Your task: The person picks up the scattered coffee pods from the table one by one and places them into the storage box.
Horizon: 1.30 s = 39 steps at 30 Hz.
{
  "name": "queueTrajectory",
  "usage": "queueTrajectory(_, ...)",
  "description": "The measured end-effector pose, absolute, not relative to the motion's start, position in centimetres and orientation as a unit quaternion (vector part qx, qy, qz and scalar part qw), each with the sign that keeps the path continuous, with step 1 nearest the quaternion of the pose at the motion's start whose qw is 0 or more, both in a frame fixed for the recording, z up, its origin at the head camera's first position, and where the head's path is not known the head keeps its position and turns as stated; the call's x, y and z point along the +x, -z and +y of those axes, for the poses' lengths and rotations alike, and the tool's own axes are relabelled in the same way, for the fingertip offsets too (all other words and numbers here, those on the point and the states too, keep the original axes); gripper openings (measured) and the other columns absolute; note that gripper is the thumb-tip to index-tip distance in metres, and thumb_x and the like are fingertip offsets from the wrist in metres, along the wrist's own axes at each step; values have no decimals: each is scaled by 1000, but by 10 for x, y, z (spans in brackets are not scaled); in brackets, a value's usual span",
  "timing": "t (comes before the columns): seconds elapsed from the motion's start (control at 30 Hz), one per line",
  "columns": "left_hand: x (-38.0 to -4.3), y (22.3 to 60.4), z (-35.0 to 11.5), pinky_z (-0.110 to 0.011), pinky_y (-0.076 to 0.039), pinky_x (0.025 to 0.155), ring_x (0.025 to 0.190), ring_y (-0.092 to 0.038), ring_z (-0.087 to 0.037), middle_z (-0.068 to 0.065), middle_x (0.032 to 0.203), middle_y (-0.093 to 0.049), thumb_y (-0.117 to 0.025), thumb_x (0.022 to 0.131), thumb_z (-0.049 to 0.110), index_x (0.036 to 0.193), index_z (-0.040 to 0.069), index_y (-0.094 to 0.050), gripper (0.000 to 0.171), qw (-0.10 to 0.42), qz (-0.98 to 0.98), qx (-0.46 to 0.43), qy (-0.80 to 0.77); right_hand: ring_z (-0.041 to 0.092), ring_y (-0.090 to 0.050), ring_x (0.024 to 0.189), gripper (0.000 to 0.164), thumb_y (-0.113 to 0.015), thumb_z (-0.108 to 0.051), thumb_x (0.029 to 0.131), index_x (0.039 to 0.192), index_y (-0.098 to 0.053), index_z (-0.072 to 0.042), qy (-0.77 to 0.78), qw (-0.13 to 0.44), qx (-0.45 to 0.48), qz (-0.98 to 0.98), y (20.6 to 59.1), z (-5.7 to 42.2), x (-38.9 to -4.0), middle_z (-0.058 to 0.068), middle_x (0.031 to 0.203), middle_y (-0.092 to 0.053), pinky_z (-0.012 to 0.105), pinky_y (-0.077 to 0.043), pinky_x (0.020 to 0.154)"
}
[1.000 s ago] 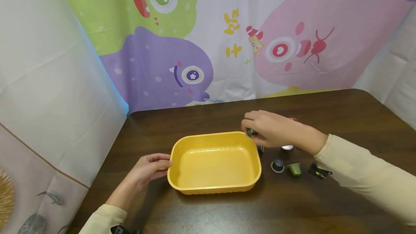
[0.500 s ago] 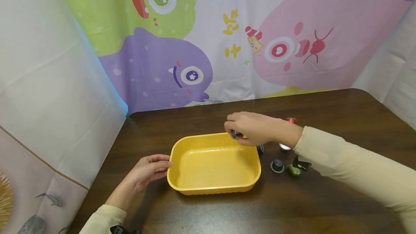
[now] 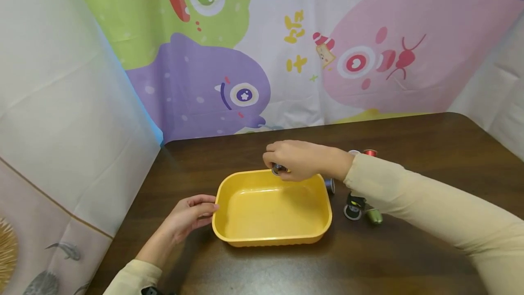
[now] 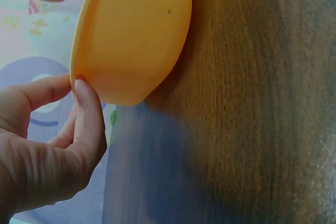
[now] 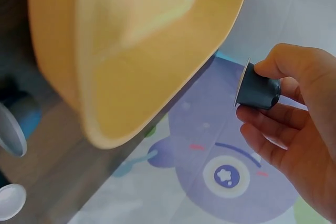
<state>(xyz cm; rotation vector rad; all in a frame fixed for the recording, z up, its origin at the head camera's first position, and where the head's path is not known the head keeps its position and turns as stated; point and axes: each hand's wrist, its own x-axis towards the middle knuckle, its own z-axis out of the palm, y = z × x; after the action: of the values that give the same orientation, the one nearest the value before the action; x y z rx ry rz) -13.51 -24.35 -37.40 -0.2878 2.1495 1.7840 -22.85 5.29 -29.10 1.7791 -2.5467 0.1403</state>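
Note:
A yellow rectangular tray (image 3: 266,215) stands on the table. My left hand (image 3: 186,217) pinches its left rim between thumb and fingers; in the left wrist view the thumb and fingertips meet the tray's edge. Over the tray's far rim, my right hand (image 3: 300,160) holds a dark coffee capsule (image 5: 260,87) between thumb and fingers. The capsule's flat lid faces the tray in the right wrist view. Nothing lies on the part of the tray floor that shows.
Right of the tray are several more capsules: a dark blue one (image 3: 330,186) close by its wall, a black one (image 3: 352,213), a green one (image 3: 374,216) and a red one (image 3: 370,153) farther back. My right sleeve (image 3: 393,185) passes above them. A cartoon curtain (image 3: 294,99) hangs behind the table.
My right hand has moved left with the capsule, from the tray's far right corner along its far rim. The left hand stays on the left rim.

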Motion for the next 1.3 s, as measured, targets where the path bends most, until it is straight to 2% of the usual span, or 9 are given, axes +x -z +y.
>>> queueTrajectory(0.33, -135, 372, -244, -32, -58, 84, 86, -67, -10, 4, 92, -69, -66, 89, 18, 121, -6, -56, 41, 164, 765, -102, -615, 11, -49, 80, 10, -62, -13, 89, 99, -61, -10, -46, -30, 570, -820, 293, 18, -231, 2, 92, -57, 22, -45, 72)
queueTrajectory(0.5, -135, 372, -244, -32, -58, 83, 85, -66, -10, 4, 91, -69, -66, 89, 18, 120, -6, -57, 40, 161, 763, -106, -617, 11, -48, 81, 13, -61, -12, 89, 101, -60, -10, -35, -41, 582, -811, 304, -2, -232, 3, 95, -57, 22, -44, 72)
queueTrajectory(0.8, -135, 372, -243, -32, -58, 85, 86, -66, -10, 2, 93, -67, -66, 89, 16, 119, -6, -57, 39, 159, 766, -103, -614, 11, -46, 78, 7, -60, -8, 88, 94, -59, -9, -25, -46, 607, -793, 320, -27, -232, 2, 88, -55, 18, -40, 68)
queueTrajectory(0.97, -135, 371, -242, -34, -58, 85, 86, -66, -11, 2, 93, -68, -66, 89, 15, 119, -6, -57, 39, 157, 766, -107, -614, 11, -46, 79, 9, -60, -5, 88, 96, -60, -9, -7, -53, 608, -792, 326, -36, -234, 1, 88, -56, 19, -40, 69)
queueTrajectory(1.3, -134, 371, -243, -34, -58, 84, 85, -66, -10, 4, 90, -68, -68, 87, 15, 119, -7, -56, 41, 156, 764, -110, -616, 10, -49, 79, 12, -62, -6, 89, 99, -64, -11, 39, -79, 600, -795, 341, -55, -230, 0, 93, -62, 18, -41, 71)
